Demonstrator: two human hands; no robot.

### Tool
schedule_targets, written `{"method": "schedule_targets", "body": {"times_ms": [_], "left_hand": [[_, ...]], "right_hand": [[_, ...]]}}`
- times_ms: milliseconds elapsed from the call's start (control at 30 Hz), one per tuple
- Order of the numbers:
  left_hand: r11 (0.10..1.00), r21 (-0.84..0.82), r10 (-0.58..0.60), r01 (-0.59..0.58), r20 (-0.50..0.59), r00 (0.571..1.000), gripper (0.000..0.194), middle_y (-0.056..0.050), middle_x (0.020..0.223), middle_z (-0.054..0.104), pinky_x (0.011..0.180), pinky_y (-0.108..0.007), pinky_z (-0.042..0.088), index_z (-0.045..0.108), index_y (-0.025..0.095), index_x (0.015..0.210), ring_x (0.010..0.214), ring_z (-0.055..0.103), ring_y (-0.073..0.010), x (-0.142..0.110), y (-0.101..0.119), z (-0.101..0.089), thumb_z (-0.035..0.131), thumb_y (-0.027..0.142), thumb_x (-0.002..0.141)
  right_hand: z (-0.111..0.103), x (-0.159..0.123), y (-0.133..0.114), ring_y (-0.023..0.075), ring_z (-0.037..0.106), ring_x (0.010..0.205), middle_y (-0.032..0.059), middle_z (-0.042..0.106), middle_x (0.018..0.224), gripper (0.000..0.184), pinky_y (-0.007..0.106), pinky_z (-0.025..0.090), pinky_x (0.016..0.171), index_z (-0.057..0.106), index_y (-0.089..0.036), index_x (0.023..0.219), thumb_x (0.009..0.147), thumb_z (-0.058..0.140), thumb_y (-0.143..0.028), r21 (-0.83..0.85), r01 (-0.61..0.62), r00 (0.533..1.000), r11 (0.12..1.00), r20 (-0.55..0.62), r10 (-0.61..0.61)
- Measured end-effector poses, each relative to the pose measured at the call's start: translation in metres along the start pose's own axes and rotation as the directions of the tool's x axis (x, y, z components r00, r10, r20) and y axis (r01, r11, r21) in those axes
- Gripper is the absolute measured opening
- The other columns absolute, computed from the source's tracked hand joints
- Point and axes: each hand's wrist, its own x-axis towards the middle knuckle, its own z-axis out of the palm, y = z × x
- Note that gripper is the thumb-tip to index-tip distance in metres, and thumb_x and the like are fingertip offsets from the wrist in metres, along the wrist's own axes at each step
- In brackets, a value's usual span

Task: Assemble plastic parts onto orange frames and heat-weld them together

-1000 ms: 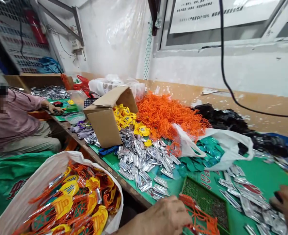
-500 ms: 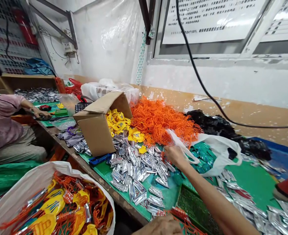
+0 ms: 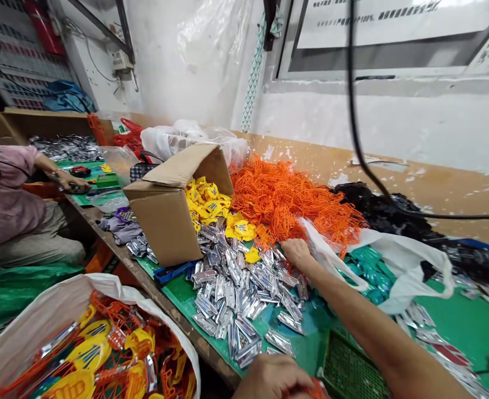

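My right hand (image 3: 295, 252) is stretched far out over the green mat (image 3: 469, 327). It rests closed where the silver foil pieces (image 3: 240, 282) meet the orange plastic net pile (image 3: 290, 202); what its fingers hold is hidden. My left hand (image 3: 271, 379) sits at the bottom edge, closed on an orange net piece (image 3: 316, 389) beside a green mesh tray (image 3: 348, 371). Yellow badges (image 3: 211, 202) spill from a tipped cardboard box (image 3: 169, 216).
A white bag (image 3: 398, 257) with teal pieces lies right of my arm, with black parts (image 3: 394, 213) behind it. A white sack (image 3: 40, 332) of assembled orange and yellow pieces stands bottom left. Another person (image 3: 11, 210) sits at the left. A black cable (image 3: 355, 127) hangs overhead.
My right hand left the foil pieces at the right and reached forward to the edge of the orange pile, shifting a little from half a second ago. My left hand stayed low with the orange piece.
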Motion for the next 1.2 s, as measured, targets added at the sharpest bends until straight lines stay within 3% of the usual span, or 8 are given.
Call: {"method": "schedule_targets", "body": {"times_ms": [67, 133, 267, 467, 600, 700, 867, 1200], "left_hand": [[0.945, -0.251, -0.249, 0.208, -0.145, 0.958, 0.012, -0.007, 0.073, 0.074, 0.060, -0.024, 0.047, 0.077, 0.017, 0.080, 0.064, 0.065, -0.0177, 0.002, 0.016, -0.017, 0.069, 0.019, 0.072], [0.808, -0.483, -0.460, 0.337, -0.161, 0.873, 0.011, -0.006, 0.072, 0.073, 0.061, -0.026, 0.048, 0.076, 0.016, 0.076, 0.065, 0.065, -0.0178, 0.004, 0.027, -0.031, 0.068, 0.023, 0.072], [0.713, -0.606, -0.561, 0.354, -0.190, 0.805, 0.013, 0.000, 0.062, 0.065, 0.057, -0.024, 0.044, 0.071, 0.016, 0.073, 0.057, 0.057, -0.0130, 0.007, 0.021, -0.046, 0.068, 0.027, 0.069], [0.602, -0.729, -0.621, 0.327, -0.170, 0.765, 0.024, -0.001, 0.067, 0.066, 0.059, -0.023, 0.044, 0.069, 0.013, 0.078, 0.060, 0.058, -0.0119, 0.007, 0.004, -0.048, 0.075, 0.032, 0.064], [0.524, -0.794, -0.641, 0.309, -0.128, 0.757, 0.028, 0.001, 0.066, 0.065, 0.055, -0.022, 0.045, 0.066, 0.014, 0.083, 0.054, 0.057, -0.0103, 0.009, 0.014, -0.051, 0.074, 0.034, 0.064], [0.485, -0.826, -0.642, 0.287, -0.114, 0.758, 0.030, 0.001, 0.068, 0.066, 0.058, -0.023, 0.047, 0.065, 0.015, 0.087, 0.057, 0.059, -0.0111, 0.008, 0.022, -0.053, 0.074, 0.032, 0.064], [0.469, -0.846, -0.640, 0.255, -0.126, 0.758, 0.030, 0.000, 0.068, 0.066, 0.061, -0.022, 0.047, 0.065, 0.014, 0.086, 0.059, 0.059, -0.0107, 0.004, 0.026, -0.052, 0.075, 0.031, 0.064], [0.581, -0.768, -0.567, 0.271, -0.142, 0.812, 0.025, -0.003, 0.078, 0.072, 0.073, -0.028, 0.048, 0.071, 0.015, 0.084, 0.070, 0.065, -0.0159, -0.004, 0.043, -0.037, 0.071, 0.032, 0.067]], "right_hand": [[0.002, 0.000, 0.004, 0.0212, 0.060, 0.101, 0.0097, 0.059, 0.119, 0.033, 0.041, 0.052, 0.085, 0.056, -0.015, 0.118, 0.090, 0.057, -0.032, 0.146, -0.066, 0.998, 0.987, 0.008, 0.066], [0.001, -0.002, 0.008, 0.0214, 0.060, 0.102, 0.0096, 0.058, 0.119, 0.032, 0.042, 0.052, 0.085, 0.056, -0.016, 0.118, 0.090, 0.057, -0.032, 0.301, -0.114, 0.993, 0.947, 0.008, 0.117], [-0.008, -0.015, 0.021, 0.0208, 0.061, 0.099, 0.0083, 0.059, 0.119, 0.031, 0.040, 0.053, 0.082, 0.057, -0.016, 0.117, 0.090, 0.057, -0.033, 0.645, -0.135, 0.985, 0.752, 0.008, 0.170], [-0.019, -0.076, 0.013, 0.0124, 0.062, 0.073, 0.0033, 0.064, 0.091, 0.025, 0.030, 0.054, 0.066, 0.060, -0.013, 0.102, 0.092, 0.054, -0.035, 0.980, -0.040, 0.994, 0.194, 0.019, 0.108], [-0.024, -0.131, -0.018, 0.0091, 0.056, 0.050, -0.0020, 0.063, 0.062, 0.027, 0.023, 0.048, 0.051, 0.057, -0.016, 0.074, 0.075, 0.070, -0.039, 0.982, -0.006, 1.000, -0.187, 0.003, -0.014], [-0.029, -0.162, -0.039, 0.0092, 0.054, 0.041, -0.0025, 0.063, 0.053, 0.030, 0.022, 0.044, 0.044, 0.055, -0.017, 0.064, 0.061, 0.078, -0.036, 0.924, -0.047, 0.995, -0.379, 0.008, -0.103], [-0.030, -0.182, -0.051, 0.0087, 0.053, 0.035, -0.0001, 0.065, 0.050, 0.027, 0.019, 0.040, 0.039, 0.059, -0.016, 0.061, 0.056, 0.081, -0.030, 0.859, -0.131, 0.983, -0.495, 0.049, -0.176], [-0.029, -0.201, -0.048, 0.0076, 0.051, 0.037, -0.0001, 0.063, 0.049, 0.025, 0.018, 0.038, 0.041, 0.064, -0.016, 0.062, 0.055, 0.084, -0.029, 0.838, -0.175, 0.981, -0.517, 0.106, -0.160]]}}
